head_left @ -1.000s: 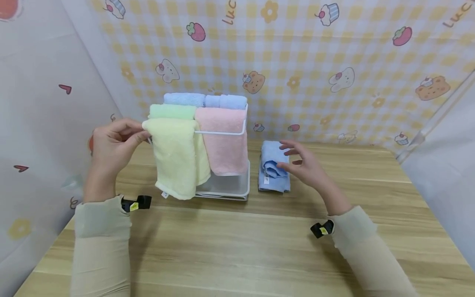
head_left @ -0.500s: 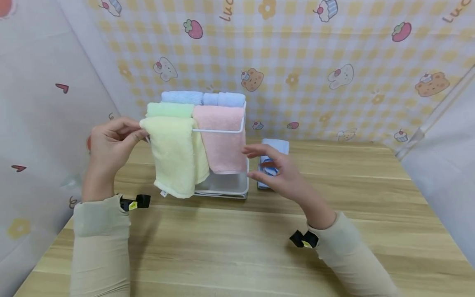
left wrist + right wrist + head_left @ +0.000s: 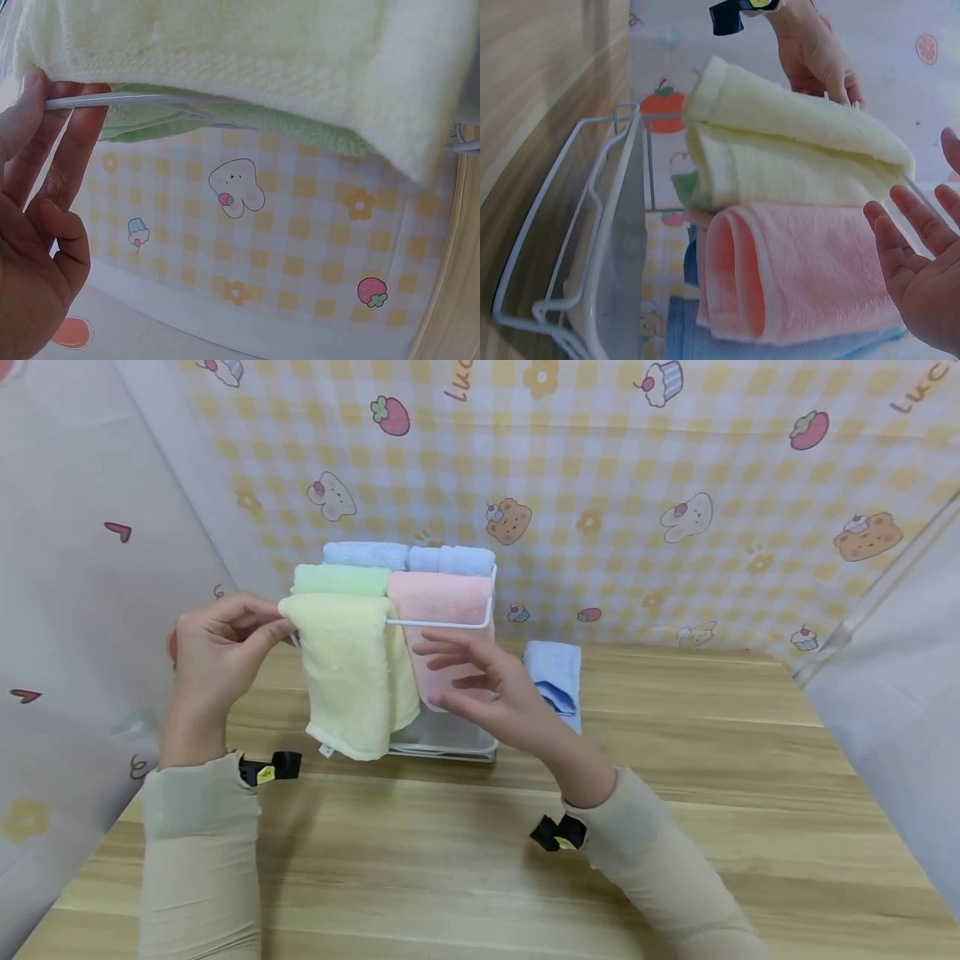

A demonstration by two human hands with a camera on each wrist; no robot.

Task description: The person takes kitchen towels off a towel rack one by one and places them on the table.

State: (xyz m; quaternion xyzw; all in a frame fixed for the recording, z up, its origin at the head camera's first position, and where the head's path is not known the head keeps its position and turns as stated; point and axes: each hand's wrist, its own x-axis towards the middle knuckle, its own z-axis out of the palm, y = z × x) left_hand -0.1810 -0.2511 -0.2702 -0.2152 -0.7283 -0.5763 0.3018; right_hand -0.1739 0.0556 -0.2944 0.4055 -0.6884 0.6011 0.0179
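Note:
A pale yellow towel [image 3: 348, 672] hangs over the front bar of a white wire rack [image 3: 442, 624]. My left hand [image 3: 225, 647] pinches the towel's upper left corner at the bar; in the left wrist view the thumb lies on the towel edge and fingers reach behind the white bar [image 3: 120, 100]. With fingers spread and nothing in them, my right hand [image 3: 495, 693] hovers before the pink towel [image 3: 442, 595], overlapping its lower part. The right wrist view shows the yellow towel doubled over the bar, its two layers hanging beside the folded pink one.
Behind hang a green towel [image 3: 341, 579] and blue towels [image 3: 450, 560] on the rack's other bars. A grey-white tray [image 3: 427, 731] forms the rack's base. Right of it, a folded blue towel [image 3: 555, 664] lies on the wooden table [image 3: 712, 760]. A patterned cloth [image 3: 622, 468] backs the table.
My right hand has moved left from above the folded blue towel to in front of the pink towel. My left hand keeps its pinch at the yellow towel's corner.

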